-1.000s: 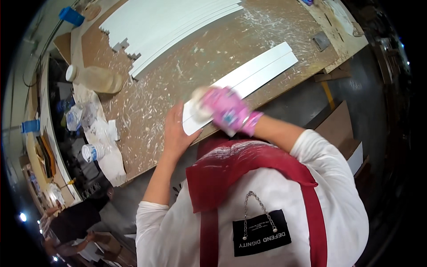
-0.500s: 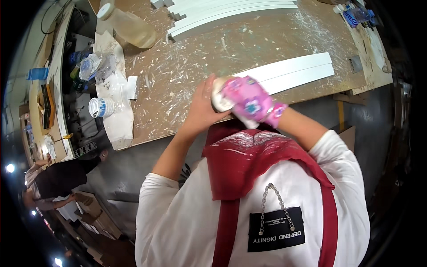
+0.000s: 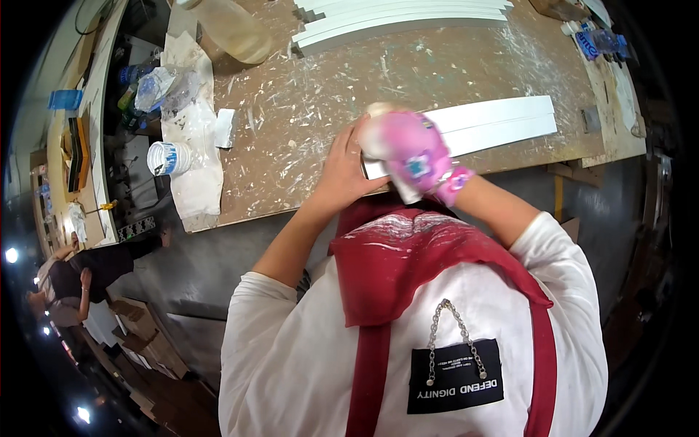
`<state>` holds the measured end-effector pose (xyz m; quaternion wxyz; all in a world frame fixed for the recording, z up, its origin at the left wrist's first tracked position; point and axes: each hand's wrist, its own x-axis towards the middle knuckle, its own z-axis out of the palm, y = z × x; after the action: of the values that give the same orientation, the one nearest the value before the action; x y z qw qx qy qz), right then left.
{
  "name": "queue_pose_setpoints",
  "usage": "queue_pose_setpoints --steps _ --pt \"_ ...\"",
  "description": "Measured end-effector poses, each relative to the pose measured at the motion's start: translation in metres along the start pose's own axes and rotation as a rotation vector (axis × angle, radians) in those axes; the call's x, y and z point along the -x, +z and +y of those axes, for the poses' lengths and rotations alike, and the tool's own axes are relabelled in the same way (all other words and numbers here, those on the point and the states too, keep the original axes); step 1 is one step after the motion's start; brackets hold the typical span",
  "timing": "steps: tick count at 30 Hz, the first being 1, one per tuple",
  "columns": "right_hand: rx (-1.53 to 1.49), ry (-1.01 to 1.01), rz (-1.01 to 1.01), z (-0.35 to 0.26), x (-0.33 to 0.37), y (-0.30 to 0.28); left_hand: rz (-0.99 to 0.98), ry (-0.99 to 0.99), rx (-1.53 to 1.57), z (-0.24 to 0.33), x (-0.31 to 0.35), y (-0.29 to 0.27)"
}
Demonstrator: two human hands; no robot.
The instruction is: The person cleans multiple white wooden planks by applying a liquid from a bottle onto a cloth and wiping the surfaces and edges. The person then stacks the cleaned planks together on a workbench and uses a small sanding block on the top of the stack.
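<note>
Two long white strips [image 3: 502,125] lie side by side along the near edge of the paint-specked workbench [image 3: 284,124]. My bare left hand [image 3: 340,171] grips them at their left end, thumb on the near side and fingers toward the far side. In a pink flowered glove, my right hand [image 3: 419,153] presses a wadded white cloth [image 3: 373,140] onto the strips beside my left fingers. Motion blurs the glove's fingers and the cloth. A corner of the cloth hangs below the glove at the bench edge.
A stack of white strips [image 3: 408,28] lies at the back. On the left are a large cloudy jug [image 3: 233,30], a white tub [image 3: 169,158] and stained paper [image 3: 193,193]. A plastic bottle [image 3: 601,45] lies far right. Another person [image 3: 87,277] is at lower left.
My right hand and the cloth have shifted slightly on the strips, baring a bit of white near the left end. The whole view has shifted a little. The other person's arm has moved.
</note>
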<state>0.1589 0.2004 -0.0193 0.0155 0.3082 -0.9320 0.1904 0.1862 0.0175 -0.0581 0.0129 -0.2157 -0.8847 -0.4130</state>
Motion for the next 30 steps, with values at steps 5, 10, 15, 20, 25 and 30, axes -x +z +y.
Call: queue_pose_setpoints --steps 5,10,15,20,25,30 --pt "-0.391 -0.038 -0.084 0.023 0.009 -0.010 -0.005 -0.078 0.084 -0.003 0.002 -0.002" --pt "0.283 0.436 0.273 0.142 0.085 -0.054 -0.001 -0.016 0.034 0.004 0.000 -0.003" --pt "0.014 0.420 -0.102 0.049 0.040 -0.033 -0.005 -0.049 0.042 0.005 -0.001 -0.003" --pt "0.143 0.367 -0.039 0.071 0.078 -0.036 0.008 -0.031 -0.034 0.010 -0.003 -0.006" --pt "-0.435 0.735 -0.075 0.081 0.056 -0.087 0.001 -0.025 -0.103 0.008 -0.003 0.000" --pt "-0.157 0.434 -0.082 0.050 0.046 -0.075 -0.013 -0.071 -0.076 0.009 -0.003 -0.004"
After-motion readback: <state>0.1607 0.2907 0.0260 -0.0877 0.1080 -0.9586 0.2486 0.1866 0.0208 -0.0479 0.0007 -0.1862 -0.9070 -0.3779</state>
